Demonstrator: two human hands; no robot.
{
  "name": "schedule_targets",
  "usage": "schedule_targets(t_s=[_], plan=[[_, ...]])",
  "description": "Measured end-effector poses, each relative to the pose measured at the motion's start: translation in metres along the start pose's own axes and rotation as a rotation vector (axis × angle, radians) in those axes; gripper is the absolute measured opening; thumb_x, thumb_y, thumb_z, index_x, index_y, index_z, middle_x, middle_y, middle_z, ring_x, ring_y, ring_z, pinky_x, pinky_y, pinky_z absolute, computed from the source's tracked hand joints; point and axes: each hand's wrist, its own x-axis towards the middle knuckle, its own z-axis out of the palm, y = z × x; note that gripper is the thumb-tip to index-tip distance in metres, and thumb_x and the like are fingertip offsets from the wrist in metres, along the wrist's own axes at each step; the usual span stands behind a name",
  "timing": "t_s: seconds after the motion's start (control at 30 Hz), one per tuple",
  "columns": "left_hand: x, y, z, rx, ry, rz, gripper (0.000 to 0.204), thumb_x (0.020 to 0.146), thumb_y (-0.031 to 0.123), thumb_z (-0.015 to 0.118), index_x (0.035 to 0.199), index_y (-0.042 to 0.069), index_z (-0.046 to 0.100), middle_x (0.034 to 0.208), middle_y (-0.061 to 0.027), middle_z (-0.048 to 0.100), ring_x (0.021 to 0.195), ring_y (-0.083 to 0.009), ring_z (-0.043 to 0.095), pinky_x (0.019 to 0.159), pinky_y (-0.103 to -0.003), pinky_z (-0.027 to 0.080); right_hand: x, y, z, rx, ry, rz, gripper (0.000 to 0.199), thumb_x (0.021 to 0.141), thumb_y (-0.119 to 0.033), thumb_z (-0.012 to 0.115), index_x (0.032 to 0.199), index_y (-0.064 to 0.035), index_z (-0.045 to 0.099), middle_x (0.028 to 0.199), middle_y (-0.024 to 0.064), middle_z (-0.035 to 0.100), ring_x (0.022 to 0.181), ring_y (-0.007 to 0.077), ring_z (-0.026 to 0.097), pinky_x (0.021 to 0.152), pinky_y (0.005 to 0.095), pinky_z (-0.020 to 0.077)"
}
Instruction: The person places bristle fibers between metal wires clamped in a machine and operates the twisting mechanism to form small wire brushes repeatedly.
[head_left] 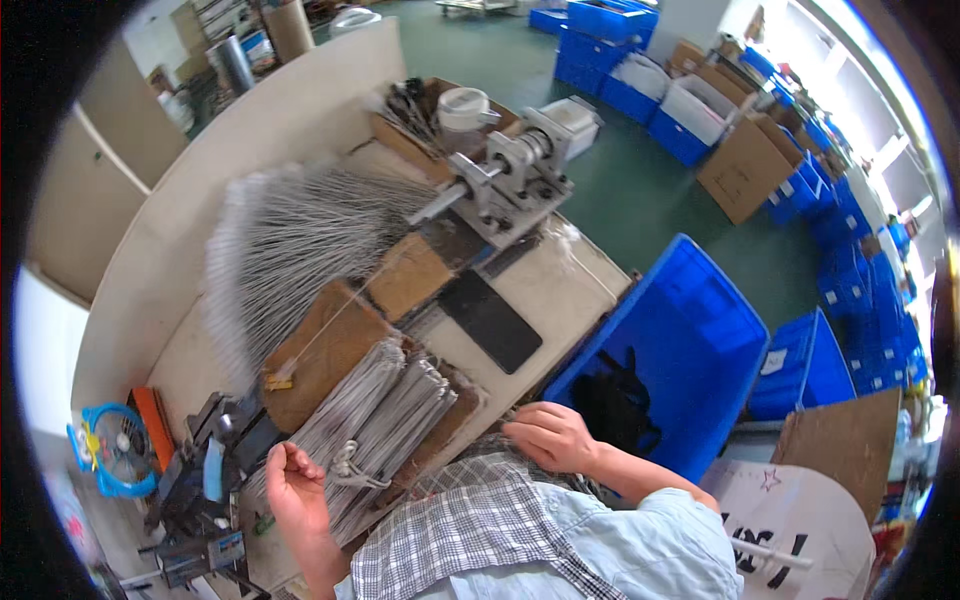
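My left hand (297, 492) is raised beside a tied bundle of grey wires (345, 415), its fingers loosely bent and apart from the thumb, with nothing visible in it. A second bundle (410, 410) lies alongside, and a pale tie (350, 465) is looped near the lower ends. My right hand (550, 437) is at the table's front edge, close to my checked apron (480, 510). Its fingers are curled together, and whatever they grip is hidden. Dark strands show around that hand. A brown cardboard piece (325, 350) lies at the bundles' upper end.
A wide fan of loose wires (310, 220) covers the table's far left. Behind stands a metal fixture (510, 175); a black phone (490, 320) lies nearer. To my right is a blue bin (690, 330) with a dark item inside. A blue fan (120, 450) stands at left.
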Motion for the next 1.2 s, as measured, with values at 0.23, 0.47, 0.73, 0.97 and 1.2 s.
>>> schedule_targets(t_s=[0.23, 0.47, 0.73, 0.97, 1.2], plan=[[0.017, -0.012, 0.02, 0.048, -0.074, -0.087, 0.013, 0.087, 0.02, 0.057, 0.084, 0.007, 0.057, 0.069, -0.0007, 0.054, 0.059, -0.0081, 0.047, 0.053, -0.021, 0.038, -0.103, 0.015, -0.041, -0.297, 0.011, 0.909, 0.025, 0.071, -0.017, 0.065, 0.094, -0.0064, 0.062, 0.093, 0.0126, 0.06, 0.086, 0.0299, 0.057, 0.074, 0.0389, 0.0472], [0.012, -0.024, 0.034, 0.151, -0.09, -0.09, 0.013, 0.087, 0.019, 0.056, 0.084, 0.007, 0.055, 0.069, -0.0009, 0.054, 0.061, -0.0095, 0.05, 0.053, -0.024, 0.041, -0.153, 0.016, 0.015, -0.34, -0.401, 0.883, 0.056, 0.064, -0.017, 0.066, 0.117, -0.0055, 0.051, 0.106, 0.014, 0.056, 0.096, 0.0308, 0.054, 0.079, 0.0396, 0.0438], [0.003, -0.033, 0.042, 0.21, -0.037, -0.114, 0.011, 0.087, 0.016, 0.055, 0.083, 0.006, 0.054, 0.07, -0.0025, 0.054, 0.061, -0.0102, 0.05, 0.053, -0.024, 0.042, -0.167, 0.04, -0.002, -0.521, -0.411, 0.756, 0.051, 0.061, -0.013, 0.066, 0.111, -0.0072, 0.053, 0.079, 0.0061, 0.062, 0.078, 0.022, 0.058, 0.069, 0.0363, 0.043], [0.006, -0.038, 0.052, 0.202, -0.04, -0.128, 0.011, 0.087, 0.016, 0.055, 0.084, 0.005, 0.055, 0.07, -0.0036, 0.055, 0.06, -0.0108, 0.051, 0.053, -0.025, 0.043, -0.175, 0.092, -0.058, -0.565, -0.336, 0.671, 0.032, 0.074, -0.02, 0.064, 0.102, -0.0066, 0.055, 0.074, 0.0099, 0.06, 0.072, 0.027, 0.058, 0.068, 0.0381, 0.0441], [0.007, -0.04, 0.055, 0.207, -0.041, -0.064, 0.011, 0.087, 0.015, 0.054, 0.085, 0.004, 0.055, 0.072, -0.0044, 0.056, 0.06, -0.0118, 0.054, 0.053, -0.026, 0.047, -0.168, 0.128, -0.087, -0.616, -0.294, 0.709, 0.038, 0.074, -0.023, 0.066, 0.106, -0.0051, 0.057, 0.074, 0.0097, 0.06, 0.071, 0.0277, 0.058, 0.068, 0.0376, 0.0459]])
